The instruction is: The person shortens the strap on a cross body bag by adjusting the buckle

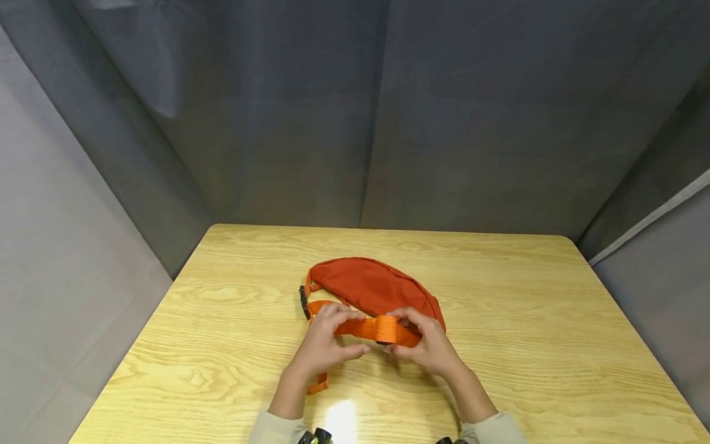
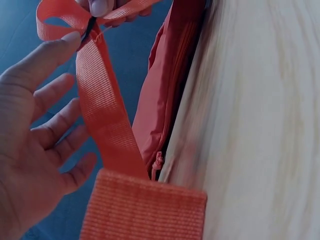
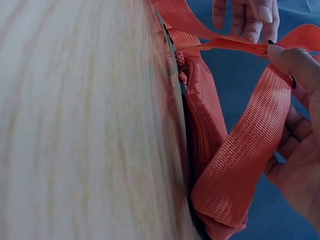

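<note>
A red-orange waist bag (image 1: pixel 371 283) lies on the table, its orange webbing strap (image 1: pixel 357 328) raised in front of it. My right hand (image 1: pixel 427 342) pinches the strap by a black slider (image 3: pixel 293 82) where the webbing folds into a loop (image 1: pixel 386 329). My left hand (image 1: pixel 327 345) touches the strap left of that loop, fingers extended and thumb apart from the webbing. In the left wrist view the left thumb tip reaches close to the slider; whether it touches cannot be told. A black buckle (image 1: pixel 304 302) sits at the bag's left end.
The strap's loose end (image 1: pixel 318 385) hangs near the left wrist. A zipper pull (image 2: pixel 158 161) shows on the bag. The wood-grain table (image 1: pixel 527 345) extends to both sides, with grey curtains (image 1: pixel 277 123) behind it.
</note>
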Motion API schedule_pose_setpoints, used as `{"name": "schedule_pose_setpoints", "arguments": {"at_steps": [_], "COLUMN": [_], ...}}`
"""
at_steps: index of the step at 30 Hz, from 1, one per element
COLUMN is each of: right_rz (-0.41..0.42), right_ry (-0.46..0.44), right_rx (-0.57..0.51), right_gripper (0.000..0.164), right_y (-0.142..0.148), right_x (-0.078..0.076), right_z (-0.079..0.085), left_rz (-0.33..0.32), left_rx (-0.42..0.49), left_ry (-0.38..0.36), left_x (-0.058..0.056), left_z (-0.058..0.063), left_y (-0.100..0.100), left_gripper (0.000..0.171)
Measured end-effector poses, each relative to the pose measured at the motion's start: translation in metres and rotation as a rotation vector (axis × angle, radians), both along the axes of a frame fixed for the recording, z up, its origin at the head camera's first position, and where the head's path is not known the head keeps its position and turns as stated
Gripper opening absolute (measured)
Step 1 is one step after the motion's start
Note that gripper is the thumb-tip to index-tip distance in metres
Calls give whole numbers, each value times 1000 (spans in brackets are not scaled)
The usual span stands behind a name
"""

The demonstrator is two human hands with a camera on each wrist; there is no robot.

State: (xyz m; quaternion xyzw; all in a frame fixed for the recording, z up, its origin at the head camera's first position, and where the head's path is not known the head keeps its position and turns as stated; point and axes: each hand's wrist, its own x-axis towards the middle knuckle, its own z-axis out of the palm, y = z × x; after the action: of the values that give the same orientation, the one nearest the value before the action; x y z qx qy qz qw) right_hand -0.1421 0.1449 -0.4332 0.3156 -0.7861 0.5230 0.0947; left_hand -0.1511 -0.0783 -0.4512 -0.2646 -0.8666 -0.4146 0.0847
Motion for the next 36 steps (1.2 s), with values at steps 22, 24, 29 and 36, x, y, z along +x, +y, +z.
{"name": "schedule_pose_setpoints", "arguments": {"at_steps": [22,24,29,36], "right_rz": [-17,-8,6,12], "right_ry": [-42,-43,-42,-48], "right_rx": [-40,-45,-48,-55], "right_gripper": [47,47,47,48], "right_y": [4,4,4,3], "right_x": [-1,0,0,1], "right_z": [-2,-2,-1,-2], "left_rz": [27,-13,-40,-90], "left_rx": [105,117,130,128], "left_ry": [28,33,-9,-108], "left_x": [-5,-7,-9,-10], "left_z": [0,2,5,4], "left_y": [4,7,12,17], "left_gripper": [33,23,14,23]}}
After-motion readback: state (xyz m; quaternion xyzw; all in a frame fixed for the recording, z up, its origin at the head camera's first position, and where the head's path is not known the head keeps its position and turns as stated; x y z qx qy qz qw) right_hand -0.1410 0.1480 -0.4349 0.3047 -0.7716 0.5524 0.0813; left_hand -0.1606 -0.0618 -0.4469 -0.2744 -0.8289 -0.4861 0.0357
